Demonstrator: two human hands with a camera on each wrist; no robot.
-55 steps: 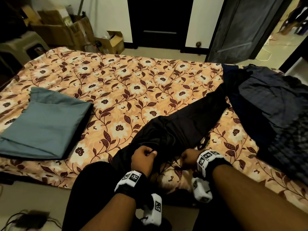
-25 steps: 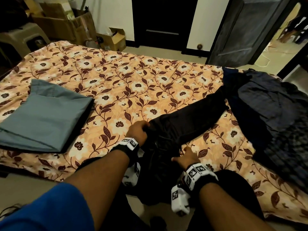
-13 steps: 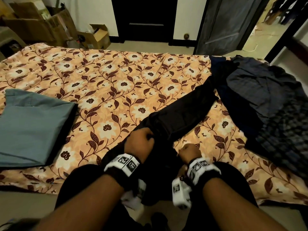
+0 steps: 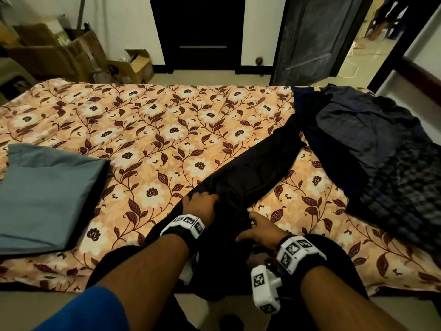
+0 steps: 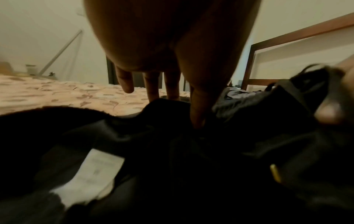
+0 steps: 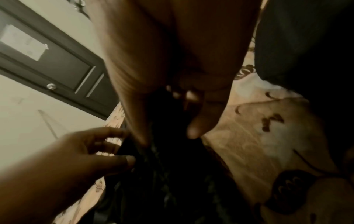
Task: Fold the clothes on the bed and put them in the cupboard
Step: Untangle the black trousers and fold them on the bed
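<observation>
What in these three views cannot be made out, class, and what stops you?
- Cupboard: in no view.
- Black garment: its type; dark, bunched, near end hangs off the bed.
- White label, left wrist view: print blurred.
- Right hand: its grip; wrist view blurred.
- Dark pile: item count; overlapping, cut by the edge.

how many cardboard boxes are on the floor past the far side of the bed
3 that can be made out: a large cardboard box at far left, a second box beside it, and a small open box nearest the dark doorway. More may be hidden in the clutter.
</observation>
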